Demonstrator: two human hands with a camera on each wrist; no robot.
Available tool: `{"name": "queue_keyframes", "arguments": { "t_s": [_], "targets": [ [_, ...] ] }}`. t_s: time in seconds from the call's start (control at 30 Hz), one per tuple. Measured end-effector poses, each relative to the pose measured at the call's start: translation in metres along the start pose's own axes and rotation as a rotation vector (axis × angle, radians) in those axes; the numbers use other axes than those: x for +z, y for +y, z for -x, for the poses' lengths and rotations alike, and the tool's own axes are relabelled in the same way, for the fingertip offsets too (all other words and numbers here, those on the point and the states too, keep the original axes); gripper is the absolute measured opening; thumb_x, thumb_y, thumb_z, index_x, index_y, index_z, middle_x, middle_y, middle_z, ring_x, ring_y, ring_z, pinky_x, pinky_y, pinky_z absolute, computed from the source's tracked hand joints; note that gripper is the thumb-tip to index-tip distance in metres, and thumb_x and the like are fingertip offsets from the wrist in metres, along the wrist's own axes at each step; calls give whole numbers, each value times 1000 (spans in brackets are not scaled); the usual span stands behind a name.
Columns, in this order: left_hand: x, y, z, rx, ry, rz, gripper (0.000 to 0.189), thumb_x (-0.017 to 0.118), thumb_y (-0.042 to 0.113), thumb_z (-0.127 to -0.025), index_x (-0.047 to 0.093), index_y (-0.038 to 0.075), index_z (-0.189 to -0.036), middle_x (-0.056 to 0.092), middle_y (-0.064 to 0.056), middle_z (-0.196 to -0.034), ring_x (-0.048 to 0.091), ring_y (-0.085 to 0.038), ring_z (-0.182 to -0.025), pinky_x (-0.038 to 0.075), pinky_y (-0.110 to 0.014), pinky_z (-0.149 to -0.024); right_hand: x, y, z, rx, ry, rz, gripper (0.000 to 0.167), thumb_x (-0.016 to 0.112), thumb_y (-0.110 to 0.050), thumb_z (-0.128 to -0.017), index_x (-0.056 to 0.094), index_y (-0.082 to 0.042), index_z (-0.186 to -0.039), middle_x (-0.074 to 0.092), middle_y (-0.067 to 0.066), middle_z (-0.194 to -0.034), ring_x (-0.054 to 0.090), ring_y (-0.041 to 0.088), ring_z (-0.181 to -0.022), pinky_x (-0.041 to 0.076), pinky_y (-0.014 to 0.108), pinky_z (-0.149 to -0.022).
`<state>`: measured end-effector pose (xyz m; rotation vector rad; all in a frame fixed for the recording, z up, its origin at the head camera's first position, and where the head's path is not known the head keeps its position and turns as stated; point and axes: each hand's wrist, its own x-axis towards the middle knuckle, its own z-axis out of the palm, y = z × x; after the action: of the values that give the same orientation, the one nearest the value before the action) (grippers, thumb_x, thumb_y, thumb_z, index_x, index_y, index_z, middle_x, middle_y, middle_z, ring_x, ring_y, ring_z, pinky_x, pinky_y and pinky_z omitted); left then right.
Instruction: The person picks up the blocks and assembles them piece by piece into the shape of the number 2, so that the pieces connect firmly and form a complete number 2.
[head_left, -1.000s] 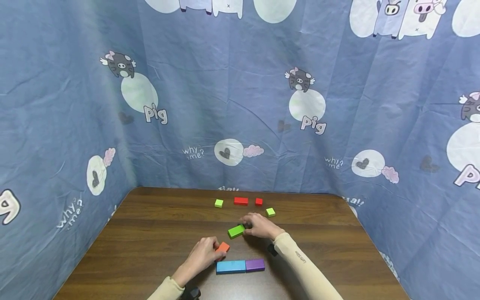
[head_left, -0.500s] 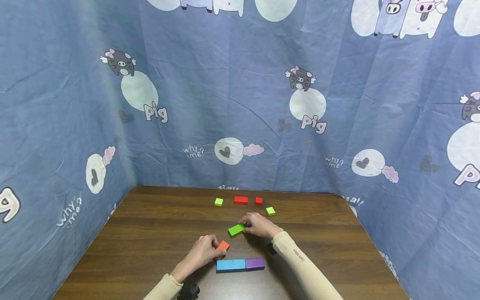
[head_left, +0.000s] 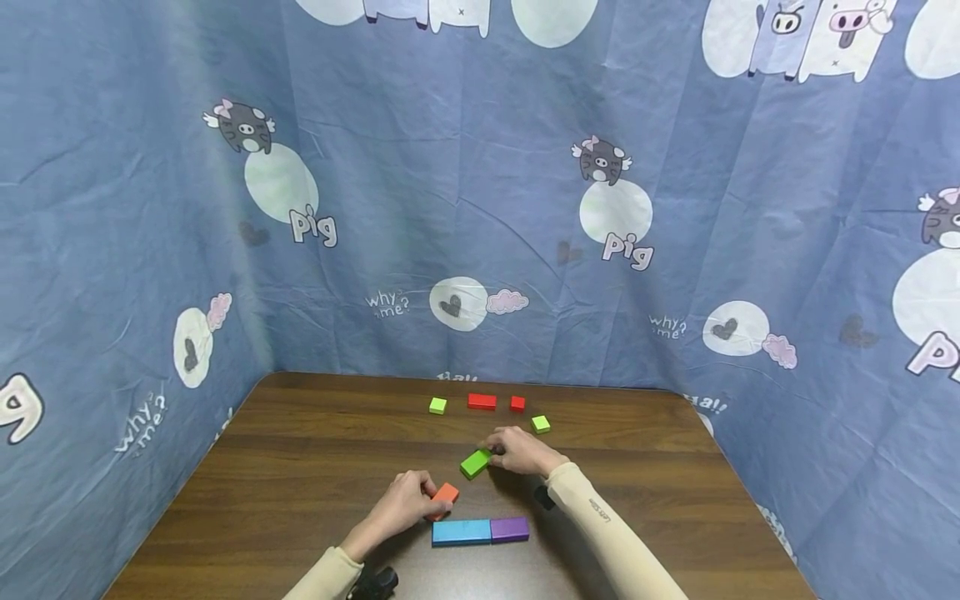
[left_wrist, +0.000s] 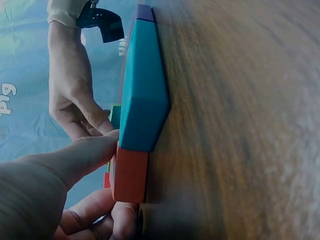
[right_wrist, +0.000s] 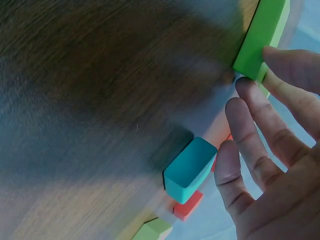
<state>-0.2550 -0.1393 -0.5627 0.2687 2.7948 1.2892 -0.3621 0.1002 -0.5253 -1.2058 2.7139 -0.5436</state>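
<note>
My left hand (head_left: 407, 504) pinches an orange block (head_left: 446, 493) between thumb and fingers, low over the table; the left wrist view shows the orange block (left_wrist: 131, 175) held at its sides. Farther off, my right hand (head_left: 519, 452) holds one end of a green rectangular block (head_left: 476, 463) with thumb and index finger. Its other fingers extend loosely in the right wrist view, near a teal block (right_wrist: 190, 169) that the hand mostly hides from the head camera. Closest to me, a blue long block (head_left: 461, 532) and a purple block (head_left: 510, 529) lie end to end in a row.
Toward the back of the wooden table (head_left: 315, 450) lie a red rectangular block (head_left: 482, 402), a small red block (head_left: 517, 403) and two light green blocks, one left (head_left: 437, 406) and one right (head_left: 541, 424). A blue patterned cloth (head_left: 510, 208) hangs behind.
The green block has turned a little under my right hand, its near end shifting slightly right. My left hand stays with the orange block in nearly the same spot.
</note>
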Motion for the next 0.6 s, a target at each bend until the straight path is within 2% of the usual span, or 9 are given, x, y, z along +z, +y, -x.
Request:
{"name": "queue_keyframes", "arguments": {
  "t_s": [0.4, 0.6],
  "targets": [
    [0, 2, 0, -13, 12, -14, 30, 81, 29, -74, 61, 7, -79, 57, 2, -72, 48, -11, -62, 38, -24, -51, 3, 3, -1, 6, 12, -52, 30, 66, -12, -89, 68, -10, -119, 67, 3, -108, 62, 13, -97, 48, 25, -81],
    [0, 1, 1, -16, 11, 1, 29, 81, 28, -74, 61, 7, -79, 57, 1, -72, 48, -11, -62, 38, -24, -51, 4, 2, -1, -21, 12, -61, 30, 65, -7, -88, 68, -9, -118, 67, 4, -108, 62, 13, -97, 48, 25, -81]
  ]
}}
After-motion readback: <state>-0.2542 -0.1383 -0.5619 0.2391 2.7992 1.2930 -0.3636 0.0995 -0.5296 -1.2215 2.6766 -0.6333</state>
